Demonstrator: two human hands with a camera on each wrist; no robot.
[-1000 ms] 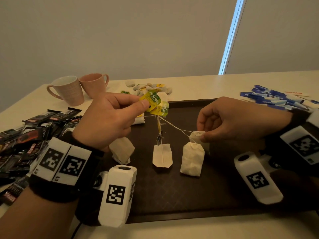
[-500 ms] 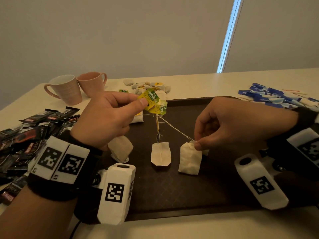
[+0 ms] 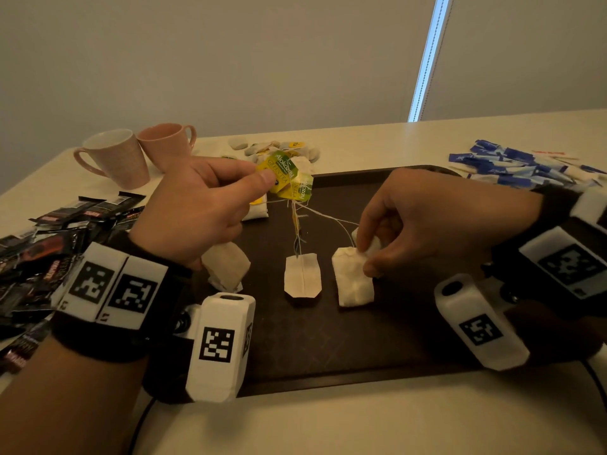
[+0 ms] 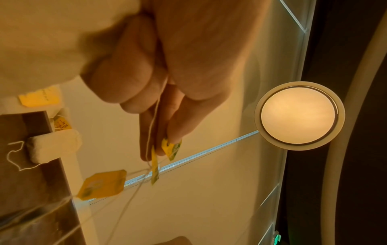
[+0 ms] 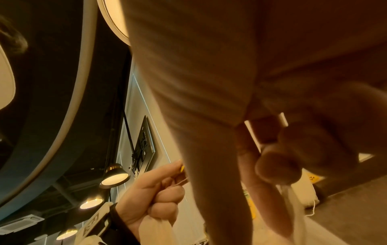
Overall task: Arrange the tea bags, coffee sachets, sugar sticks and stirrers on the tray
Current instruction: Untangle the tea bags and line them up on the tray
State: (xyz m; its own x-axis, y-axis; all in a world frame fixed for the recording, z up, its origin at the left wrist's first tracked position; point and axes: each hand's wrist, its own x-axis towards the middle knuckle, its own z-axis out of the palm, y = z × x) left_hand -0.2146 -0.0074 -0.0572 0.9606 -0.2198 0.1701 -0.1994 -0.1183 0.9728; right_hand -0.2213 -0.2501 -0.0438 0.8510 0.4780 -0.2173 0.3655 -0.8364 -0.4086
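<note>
My left hand [image 3: 262,175] pinches a bunch of yellow-green tea tags [image 3: 285,174] above the dark tray [image 3: 328,339]; their tangled strings [image 3: 315,215] run down to several tea bags. One tea bag [image 3: 302,274] hangs upright at the middle of the tray, and another tea bag [image 3: 226,266] shows below my left hand. My right hand [image 3: 366,257] pinches a white tea bag [image 3: 353,280] at its top, over the tray. In the left wrist view my fingertips [image 4: 173,132] grip a tag [image 4: 170,149] with string trailing.
Black coffee sachets [image 3: 49,251] lie heaped at the left. Two pink mugs [image 3: 115,156] stand at the back left, with a pile of tea bags [image 3: 276,147] behind the tray. Blue sugar sticks [image 3: 519,165] lie at the back right. One tea bag [image 3: 256,210] lies near the tray's far left.
My right hand has moved down and left along the strings and now pinches the top of the right tea bag. My left hand holds the tags almost still.
</note>
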